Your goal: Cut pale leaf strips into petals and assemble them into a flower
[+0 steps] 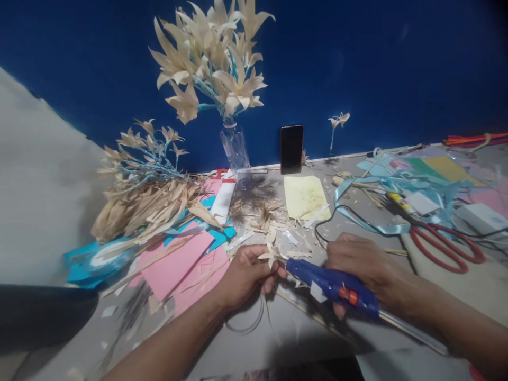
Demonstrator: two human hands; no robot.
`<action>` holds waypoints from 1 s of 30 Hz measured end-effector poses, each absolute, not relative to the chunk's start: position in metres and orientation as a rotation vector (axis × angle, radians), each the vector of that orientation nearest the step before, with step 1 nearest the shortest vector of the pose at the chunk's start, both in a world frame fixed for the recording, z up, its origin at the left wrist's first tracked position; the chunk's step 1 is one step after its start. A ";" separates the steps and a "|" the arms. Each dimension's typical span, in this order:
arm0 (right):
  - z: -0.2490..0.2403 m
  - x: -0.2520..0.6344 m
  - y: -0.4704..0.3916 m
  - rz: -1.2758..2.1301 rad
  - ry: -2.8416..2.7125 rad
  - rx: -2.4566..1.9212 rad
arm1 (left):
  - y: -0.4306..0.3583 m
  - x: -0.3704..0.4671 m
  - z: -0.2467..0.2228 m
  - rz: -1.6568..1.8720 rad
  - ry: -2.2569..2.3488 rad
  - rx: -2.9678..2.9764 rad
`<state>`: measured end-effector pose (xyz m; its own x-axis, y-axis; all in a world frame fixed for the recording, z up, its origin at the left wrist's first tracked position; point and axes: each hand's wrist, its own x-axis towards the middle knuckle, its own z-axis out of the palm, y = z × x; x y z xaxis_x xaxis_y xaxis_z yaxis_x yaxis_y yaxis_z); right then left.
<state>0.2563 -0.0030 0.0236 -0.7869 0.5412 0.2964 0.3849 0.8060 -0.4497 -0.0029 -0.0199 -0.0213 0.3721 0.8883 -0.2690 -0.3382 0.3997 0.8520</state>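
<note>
My left hand (252, 275) pinches a small cream husk flower (270, 255) between thumb and fingers, its petals spread above the fingertips. Wrapped around a blue glue gun (329, 283) is my right hand (357, 264). The gun's nozzle points left and ends right beside the flower; whether it touches cannot be made out. A clear glue stick (413, 332) sticks out of the gun's back end. Below my left hand a thin looped strand (248, 325) hangs near the tabletop.
A clear bottle (237, 153) holds tall husk flowers (214, 58). Dried husks (146, 209) and pink paper (177, 259) lie left. A phone (291, 149) leans on the wall behind yellow paper (305, 197). Red-handled scissors (436, 246), light-blue ribbon (381, 225) and a black cord are at right.
</note>
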 end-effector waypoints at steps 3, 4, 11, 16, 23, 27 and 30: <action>0.024 0.257 -0.005 0.518 -2.577 -0.747 | -0.019 -0.004 -0.022 0.908 0.846 0.801; 0.023 0.258 -0.006 0.514 -2.573 -0.762 | -0.019 -0.004 -0.021 0.911 0.853 0.808; 0.012 0.282 0.000 0.099 -2.606 -0.955 | -0.021 -0.005 -0.019 0.942 0.951 0.968; -0.010 0.310 0.036 -0.276 -2.649 -1.414 | -0.024 -0.003 -0.016 0.991 1.040 1.313; 0.014 0.297 0.021 -0.136 -2.421 -1.464 | -0.026 -0.002 -0.014 1.066 1.150 1.692; 0.025 0.240 -0.014 1.180 -2.061 -1.292 | -0.025 -0.003 -0.017 1.131 1.182 1.716; 0.019 0.208 -0.021 1.692 -1.738 -1.218 | -0.024 -0.004 -0.018 1.191 1.134 1.805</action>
<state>0.2085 -0.0214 0.0187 -0.5253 0.8073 -0.2687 0.2904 -0.1268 -0.9485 -0.0039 -0.0238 -0.0185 0.1997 0.9200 0.3372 0.2917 -0.3844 0.8759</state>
